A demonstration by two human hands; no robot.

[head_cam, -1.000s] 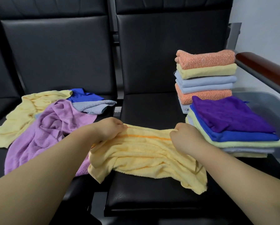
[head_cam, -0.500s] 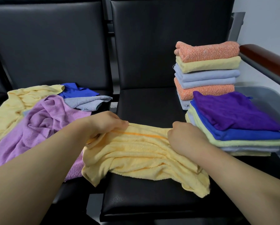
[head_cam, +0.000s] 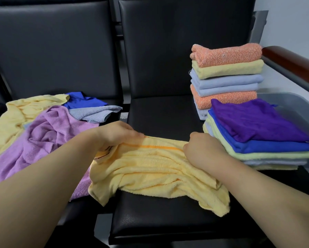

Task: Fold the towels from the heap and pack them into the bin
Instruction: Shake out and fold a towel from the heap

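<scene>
The unfolded heap [head_cam: 42,133] lies on the left seat as our left hand [head_cam: 117,136] and right hand [head_cam: 202,149] each pinch the yellow towel [head_cam: 150,169] on the middle seat, apparently stretching its edge for folding; folded stacks [head_cam: 227,68] stand by the grey bin [head_cam: 297,108].

Both hands [head_cam: 117,136] [head_cam: 203,149] grip a yellow towel [head_cam: 150,167] on the seat [head_cam: 159,221].

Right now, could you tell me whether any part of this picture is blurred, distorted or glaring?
Head view: the left hand is motion-smeared at its fingertips; the purple towel and grey bin blur toward the right edge; the chair backs bow from the wide lens; light is soft, with only a dull sheen on the black seat, no glare.
</scene>
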